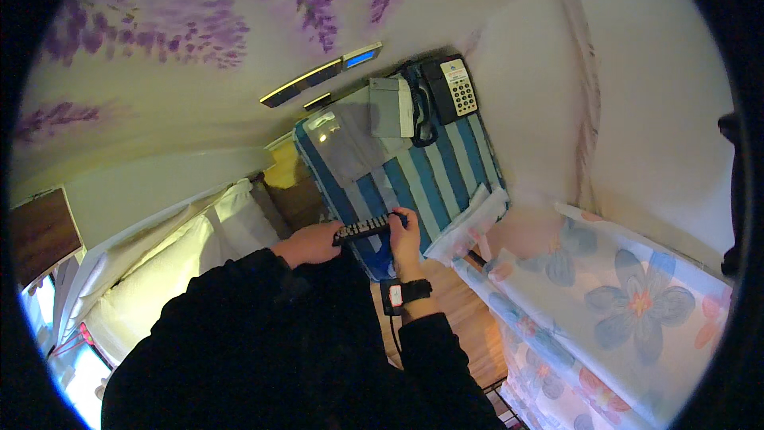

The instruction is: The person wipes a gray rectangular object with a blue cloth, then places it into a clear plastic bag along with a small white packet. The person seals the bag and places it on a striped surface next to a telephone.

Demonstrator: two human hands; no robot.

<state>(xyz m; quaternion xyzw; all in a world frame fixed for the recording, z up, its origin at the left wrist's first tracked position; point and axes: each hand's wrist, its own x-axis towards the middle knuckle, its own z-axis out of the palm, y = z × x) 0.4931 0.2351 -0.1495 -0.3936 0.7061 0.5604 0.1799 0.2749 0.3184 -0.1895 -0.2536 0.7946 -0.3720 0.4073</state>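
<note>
While L hand grips one end of the blk remote, R hand holds the other, approx. mid-frame. Prob. light, stiff, a bit slick; best held by ends or long edges.

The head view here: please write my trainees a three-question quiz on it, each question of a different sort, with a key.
1. True or false: the left hand and the right hand both hold the black remote control.
2. Multiple choice: which wrist shows a black strap? A: left. B: right.
3. Fill in: the cover beneath the telephone is patterned with ____.

Key: 1. True. 2. B. 3. Stripes.
</note>
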